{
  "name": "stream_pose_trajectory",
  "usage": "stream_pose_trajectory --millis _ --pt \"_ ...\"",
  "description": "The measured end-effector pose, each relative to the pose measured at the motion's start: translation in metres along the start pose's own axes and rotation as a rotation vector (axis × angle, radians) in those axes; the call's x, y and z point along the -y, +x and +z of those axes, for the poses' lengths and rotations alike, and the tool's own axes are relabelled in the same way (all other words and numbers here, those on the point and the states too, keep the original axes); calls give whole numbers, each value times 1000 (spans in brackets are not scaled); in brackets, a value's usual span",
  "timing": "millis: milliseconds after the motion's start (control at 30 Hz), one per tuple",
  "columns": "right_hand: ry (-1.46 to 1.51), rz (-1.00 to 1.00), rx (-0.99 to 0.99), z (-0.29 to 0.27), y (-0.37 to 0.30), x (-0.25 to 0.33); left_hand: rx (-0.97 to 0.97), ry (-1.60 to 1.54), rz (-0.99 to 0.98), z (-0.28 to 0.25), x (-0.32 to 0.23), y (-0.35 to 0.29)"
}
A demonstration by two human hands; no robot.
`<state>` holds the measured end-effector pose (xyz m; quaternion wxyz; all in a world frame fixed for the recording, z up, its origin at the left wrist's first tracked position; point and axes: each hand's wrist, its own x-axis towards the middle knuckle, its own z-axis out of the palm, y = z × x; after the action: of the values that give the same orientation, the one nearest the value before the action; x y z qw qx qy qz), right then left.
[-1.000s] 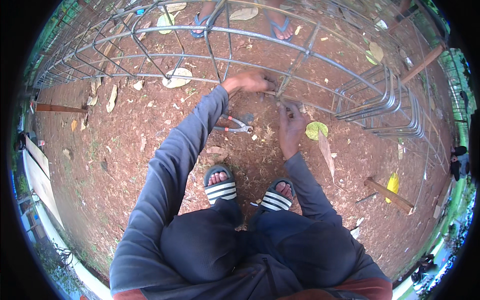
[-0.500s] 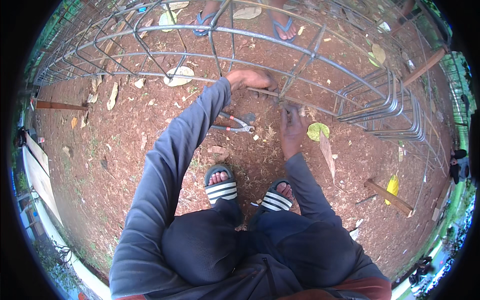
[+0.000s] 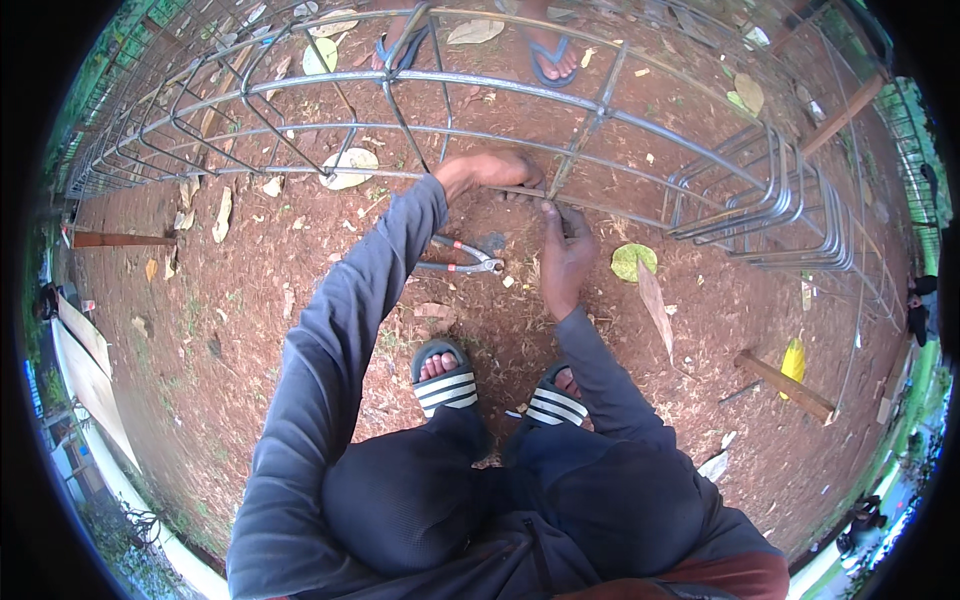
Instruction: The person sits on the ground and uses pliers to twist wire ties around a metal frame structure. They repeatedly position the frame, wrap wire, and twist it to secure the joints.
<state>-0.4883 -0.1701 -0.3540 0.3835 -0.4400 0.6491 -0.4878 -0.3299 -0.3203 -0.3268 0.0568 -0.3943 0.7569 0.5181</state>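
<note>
A long cage of steel reinforcing bars [image 3: 480, 78] stretches across the ground in front of me. My left hand [image 3: 488, 168] reaches over its near lower bar, fingers curled down around the bar just left of where a stirrup [image 3: 578, 150] crosses it. Just below that crossing is my right hand [image 3: 567, 255], thumb raised against the joint and fingers bent in close. Anything thin between those fingertips is too small to make out. A pair of pincers [image 3: 482, 266] with red-marked handles lies on the soil beneath my left wrist, partly hidden by the sleeve.
Several bent stirrups [image 3: 800, 215] hang bunched at the cage's right. Another person's sandalled feet [image 3: 555, 62] stand beyond the cage. Wooden stakes [image 3: 790, 388] stick up at right and left [image 3: 125, 239]. Dry leaves [image 3: 655, 305] litter the reddish soil around my striped slides [image 3: 447, 388].
My right hand has turned and shifted slightly left, bringing its thumb up to the bar crossing. My left hand stays on the lower bar. The whole view has shifted a little.
</note>
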Motion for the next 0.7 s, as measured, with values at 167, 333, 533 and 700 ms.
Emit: stream_pose_trajectory --millis 167,333,533,700 --pt "558 459 37 6 6 0 -207 24 -131 6 -15 -17" --pt "686 586 121 3 12 3 -680 -238 41 29 -23 -34" --pt "1293 823 292 12 22 -18 -970 434 353 120 -1 -100" --pt "1592 900 305 33 19 -37 -563 636 89 165 71 -132"
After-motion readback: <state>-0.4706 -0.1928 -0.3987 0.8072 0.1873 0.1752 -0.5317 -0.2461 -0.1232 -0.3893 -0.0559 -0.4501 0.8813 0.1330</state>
